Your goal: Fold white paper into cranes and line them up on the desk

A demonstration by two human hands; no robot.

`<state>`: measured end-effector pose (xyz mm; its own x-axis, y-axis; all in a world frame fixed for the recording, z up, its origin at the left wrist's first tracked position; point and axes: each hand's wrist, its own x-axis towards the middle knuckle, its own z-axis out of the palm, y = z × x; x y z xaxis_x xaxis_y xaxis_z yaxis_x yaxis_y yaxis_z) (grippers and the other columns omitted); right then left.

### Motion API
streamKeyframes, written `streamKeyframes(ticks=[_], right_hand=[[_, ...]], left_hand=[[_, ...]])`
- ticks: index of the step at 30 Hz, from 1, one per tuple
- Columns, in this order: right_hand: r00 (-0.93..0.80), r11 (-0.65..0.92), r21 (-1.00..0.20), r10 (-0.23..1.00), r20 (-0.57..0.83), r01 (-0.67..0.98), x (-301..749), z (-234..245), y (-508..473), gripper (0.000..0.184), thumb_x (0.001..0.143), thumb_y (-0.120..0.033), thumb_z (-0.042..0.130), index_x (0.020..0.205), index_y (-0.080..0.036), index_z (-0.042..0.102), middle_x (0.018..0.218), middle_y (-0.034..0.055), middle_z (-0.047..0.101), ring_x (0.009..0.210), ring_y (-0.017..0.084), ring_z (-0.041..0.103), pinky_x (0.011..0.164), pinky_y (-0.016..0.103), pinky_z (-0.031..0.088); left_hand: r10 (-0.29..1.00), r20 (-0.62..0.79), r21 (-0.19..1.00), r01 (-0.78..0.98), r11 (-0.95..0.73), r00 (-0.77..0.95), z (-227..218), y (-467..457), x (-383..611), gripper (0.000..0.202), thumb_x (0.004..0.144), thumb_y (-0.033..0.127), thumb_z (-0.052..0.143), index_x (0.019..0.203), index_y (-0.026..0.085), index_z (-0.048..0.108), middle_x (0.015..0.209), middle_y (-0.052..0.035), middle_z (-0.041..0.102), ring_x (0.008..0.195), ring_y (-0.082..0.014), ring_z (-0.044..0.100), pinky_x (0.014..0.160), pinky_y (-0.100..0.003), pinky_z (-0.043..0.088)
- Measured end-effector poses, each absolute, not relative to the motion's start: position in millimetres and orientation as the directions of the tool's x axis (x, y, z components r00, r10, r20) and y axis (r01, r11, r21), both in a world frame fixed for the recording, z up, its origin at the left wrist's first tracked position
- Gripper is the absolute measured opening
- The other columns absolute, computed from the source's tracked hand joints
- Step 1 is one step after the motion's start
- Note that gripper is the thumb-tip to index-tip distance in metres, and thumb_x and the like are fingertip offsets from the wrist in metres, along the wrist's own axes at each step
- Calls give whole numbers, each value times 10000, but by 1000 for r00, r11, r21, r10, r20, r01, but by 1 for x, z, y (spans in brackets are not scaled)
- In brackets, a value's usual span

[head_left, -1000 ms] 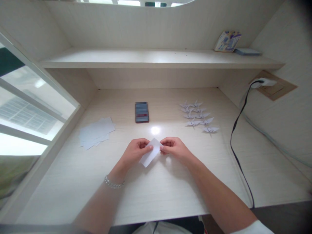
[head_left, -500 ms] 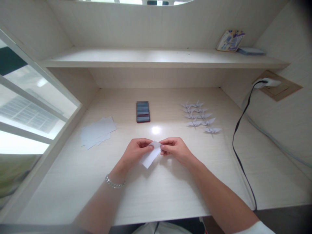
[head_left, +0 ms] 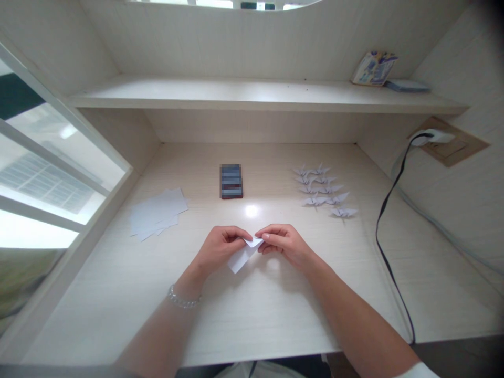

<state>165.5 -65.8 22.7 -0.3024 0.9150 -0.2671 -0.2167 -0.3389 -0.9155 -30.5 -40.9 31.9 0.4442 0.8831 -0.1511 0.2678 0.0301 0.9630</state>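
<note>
Together, the left hand (head_left: 220, 247) and right hand (head_left: 286, 244) pinch a partly folded white paper (head_left: 240, 259) just below the frame's centre, over the desk (head_left: 252, 325); farther out, loose white sheets (head_left: 158, 212) lie at middle left, a dark object (head_left: 231, 181) near centre, folded paper birds (head_left: 315, 201) right of centre

Folded paper (head_left: 238, 259), white; from it, rectangle (head_left: 231, 181) at twelve o'clock, pixelated, blue-grey bands with one dark red; box (head_left: 375, 68) at one, blue, purple and yellow on white; cranes (head_left: 315, 201) at two, white; cord (head_left: 382, 207) at three, black; bracelet (head_left: 183, 302) at eight, silver; sheets (head_left: 157, 210) at ten, white; desk (head_left: 252, 325), cream, faintly streaked.
</note>
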Motion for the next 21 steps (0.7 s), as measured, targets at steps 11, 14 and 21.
streamKeyframes(ticks=[11, 14, 21], right_hand=[[-258, -307, -948, 926, -277, -86, 162, 17, -66, 258, 636, -318, 718, 824, -142, 710, 650, 35, 663, 566, 124, 595, 574, 260, 473], [-240, -294, -952, 933, -268, -82, 163, 18, -66, 257, 636, -307, 717, 834, -142, 711, 652, 38, 664, 577, 128, 598, 582, 264, 478], [-204, -287, -953, 943, -264, -96, 161, 23, -66, 238, 639, -277, 712, 829, -132, 708, 637, 35, 662, 568, 124, 597, 579, 263, 481]], left_hand=[[849, -182, 978, 183, 103, 495, 29, -39, -31, 193, 738, 271, 602, 852, 131, 669, 810, -72, 669, 669, -135, 582, 568, -221, 435], [822, -209, 977, 151, 151, 530, 30, -37, -36, 216, 763, 261, 574, 910, 134, 668, 852, -77, 670, 691, -135, 585, 577, -219, 433], [837, -226, 974, 85, 212, 498, 30, -37, -36, 329, 768, 258, 573, 1076, 144, 599, 958, -104, 671, 735, -156, 609, 604, -240, 458]])
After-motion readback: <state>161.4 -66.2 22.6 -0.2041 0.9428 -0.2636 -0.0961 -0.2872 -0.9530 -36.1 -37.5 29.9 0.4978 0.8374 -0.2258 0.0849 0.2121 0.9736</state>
